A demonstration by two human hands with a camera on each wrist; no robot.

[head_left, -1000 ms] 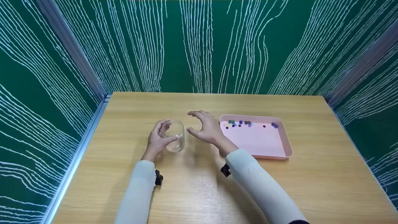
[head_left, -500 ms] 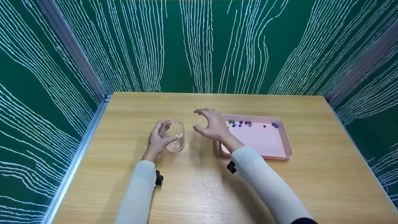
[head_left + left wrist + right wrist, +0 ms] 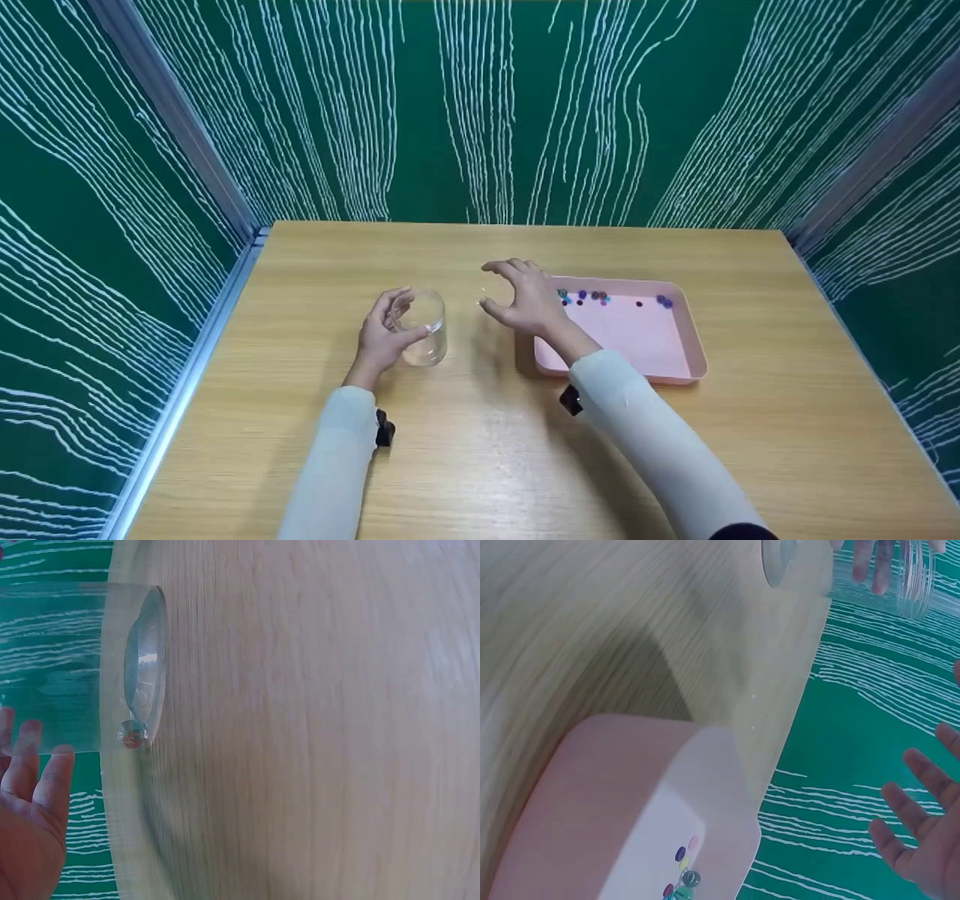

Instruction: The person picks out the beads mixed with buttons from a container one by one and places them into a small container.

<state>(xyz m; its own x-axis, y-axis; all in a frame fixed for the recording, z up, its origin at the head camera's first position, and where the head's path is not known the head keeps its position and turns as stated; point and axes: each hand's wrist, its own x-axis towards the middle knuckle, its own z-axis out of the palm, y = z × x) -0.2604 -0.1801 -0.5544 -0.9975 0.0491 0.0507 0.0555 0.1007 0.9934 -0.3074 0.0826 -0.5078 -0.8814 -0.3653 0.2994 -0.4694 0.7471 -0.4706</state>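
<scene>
A clear glass jar stands upright on the wooden table, and my left hand grips its left side with fingers and thumb curled round it. In the left wrist view the jar shows one small bead at its base, with my fingers beside it. My right hand hovers, loosely curled and holding nothing, between the jar and a pink tray. Several coloured beads lie along the tray's far edge. The right wrist view shows the tray, its beads and my spread fingers.
Green walls with white lines close in the table on the left, back and right. A metal rail runs along the table's left edge. Bare wood stretches in front of the jar and tray.
My right hand has drifted right and slightly away from the jar, now over the tray's near-left corner. The left hand and the jar have stayed put.
</scene>
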